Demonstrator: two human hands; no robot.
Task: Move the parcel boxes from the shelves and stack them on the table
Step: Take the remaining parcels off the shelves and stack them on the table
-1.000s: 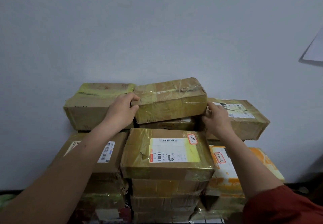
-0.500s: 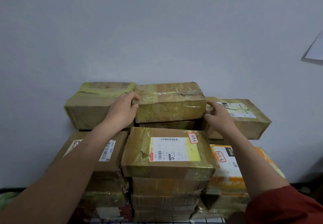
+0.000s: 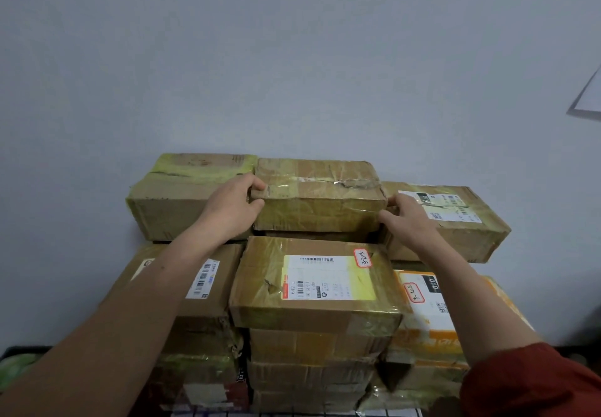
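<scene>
A taped brown parcel box (image 3: pixel 317 195) sits on top of the stack's middle column, against the grey wall. My left hand (image 3: pixel 229 208) grips its left end, thumb over the top corner. At its right end my right hand (image 3: pixel 408 218) holds it, fingertips on the near right corner. Directly below lies a thin box, mostly hidden, and in front a labelled box (image 3: pixel 312 283) with a white and yellow shipping label.
A green-taped box (image 3: pixel 182 195) stands left of the held box and a labelled box (image 3: pixel 455 221) right of it. Lower down are a barcode box (image 3: pixel 195 283), an orange-printed parcel (image 3: pixel 435 312) and several more boxes. A white sheet (image 3: pixel 588 97) hangs on the wall at right.
The top middle box has come down and levelled onto the stack between the neighbouring boxes. Both hands stayed on its ends.
</scene>
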